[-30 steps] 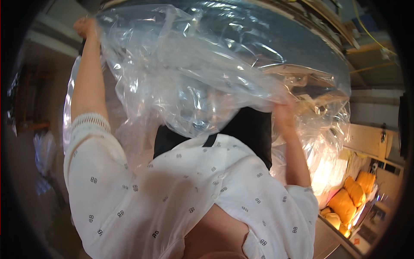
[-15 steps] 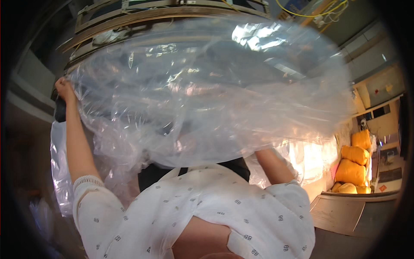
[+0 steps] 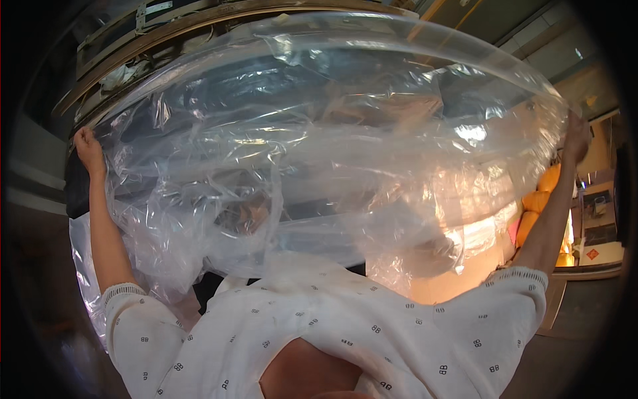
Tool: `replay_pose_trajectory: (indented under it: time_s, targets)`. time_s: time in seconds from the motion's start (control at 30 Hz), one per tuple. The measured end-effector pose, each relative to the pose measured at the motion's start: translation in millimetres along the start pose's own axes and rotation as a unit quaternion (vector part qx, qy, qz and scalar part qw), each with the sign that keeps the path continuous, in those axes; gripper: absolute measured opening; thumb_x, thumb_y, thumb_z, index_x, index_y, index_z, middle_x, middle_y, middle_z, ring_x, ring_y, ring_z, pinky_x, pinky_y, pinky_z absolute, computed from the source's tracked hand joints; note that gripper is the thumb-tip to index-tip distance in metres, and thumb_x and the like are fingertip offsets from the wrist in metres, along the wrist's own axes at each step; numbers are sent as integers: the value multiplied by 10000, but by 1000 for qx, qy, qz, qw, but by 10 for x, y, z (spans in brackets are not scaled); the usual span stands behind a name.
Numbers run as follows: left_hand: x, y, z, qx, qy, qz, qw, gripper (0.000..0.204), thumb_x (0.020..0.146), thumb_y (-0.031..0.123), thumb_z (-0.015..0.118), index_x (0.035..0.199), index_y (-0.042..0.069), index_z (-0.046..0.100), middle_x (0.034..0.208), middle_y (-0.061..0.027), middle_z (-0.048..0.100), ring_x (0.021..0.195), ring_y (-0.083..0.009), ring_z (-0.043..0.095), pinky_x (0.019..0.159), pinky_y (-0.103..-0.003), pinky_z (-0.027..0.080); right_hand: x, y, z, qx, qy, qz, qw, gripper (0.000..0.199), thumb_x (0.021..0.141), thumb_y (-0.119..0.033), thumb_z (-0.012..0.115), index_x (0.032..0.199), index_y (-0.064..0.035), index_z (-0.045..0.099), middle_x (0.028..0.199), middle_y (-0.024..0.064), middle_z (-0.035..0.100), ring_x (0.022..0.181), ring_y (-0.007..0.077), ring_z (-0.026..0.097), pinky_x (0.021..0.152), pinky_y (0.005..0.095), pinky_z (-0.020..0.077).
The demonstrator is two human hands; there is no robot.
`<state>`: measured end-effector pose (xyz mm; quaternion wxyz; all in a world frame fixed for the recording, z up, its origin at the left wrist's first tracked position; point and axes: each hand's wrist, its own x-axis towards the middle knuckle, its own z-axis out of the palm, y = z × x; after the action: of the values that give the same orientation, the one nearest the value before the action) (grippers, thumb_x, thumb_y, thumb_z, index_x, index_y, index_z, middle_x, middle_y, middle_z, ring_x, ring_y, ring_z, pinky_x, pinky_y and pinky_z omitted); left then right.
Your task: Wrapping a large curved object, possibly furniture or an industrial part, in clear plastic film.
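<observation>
A large sheet of clear plastic film (image 3: 319,139) spans the view between my outstretched arms, crinkled and shiny. At the far left, my left hand (image 3: 88,147) is closed on the film's corner, fingers pinched together. My right hand (image 3: 577,137) is at the far right, closed round the film's other end. The film's far edge bows upward in a smooth band between my hands. Its nearer part hangs in loose folds down to my lap. Whether it is a single sheet or a bag I cannot tell.
Beyond the film runs a long wooden-edged frame (image 3: 199,26). Orange stuffed sacks (image 3: 530,216) are stacked at the right beside a doorway. More clear film (image 3: 84,266) hangs below my left arm. A flat board (image 3: 553,309) lies on the floor at the lower right.
My right hand has come out from under the film and swung to the far right, drawing the film wide. My left hand has shifted slightly left and down.
</observation>
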<state>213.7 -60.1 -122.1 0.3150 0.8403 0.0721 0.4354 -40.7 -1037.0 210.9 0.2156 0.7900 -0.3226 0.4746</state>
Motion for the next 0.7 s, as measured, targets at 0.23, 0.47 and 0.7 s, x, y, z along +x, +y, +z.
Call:
replay_pose_trajectory:
  time_s: [0.23,0.47,0.7]
  targets:
    - [427,-1983,-2000,337,64,43,938,319,904,237,420,1052,-21,537,1045,-204,561,995,-347,540,851,-392,417,-2311,-2734,393,234,-113,-500,826,530,779,-307,644,1254,-134,484,1236,86,495,1107,268,487,981,368,355]
    - [185,-1787,-1769,348,-29,-11,937,239,906,166,412,1050,13,527,1039,-183,561,982,-343,538,824,-395,412,-2339,-2981,856,384,-389,-273,792,525,782,-326,638,1225,-98,473,1195,110,478,1092,263,458,879,381,383]
    - [286,-1830,-1411,300,-54,-21,952,273,901,195,437,1086,17,529,1062,-190,561,996,-340,543,824,-375,419,-1978,-3380,1344,339,-57,-348,872,268,782,-261,645,942,-51,598,837,67,569,784,226,535,695,334,433]
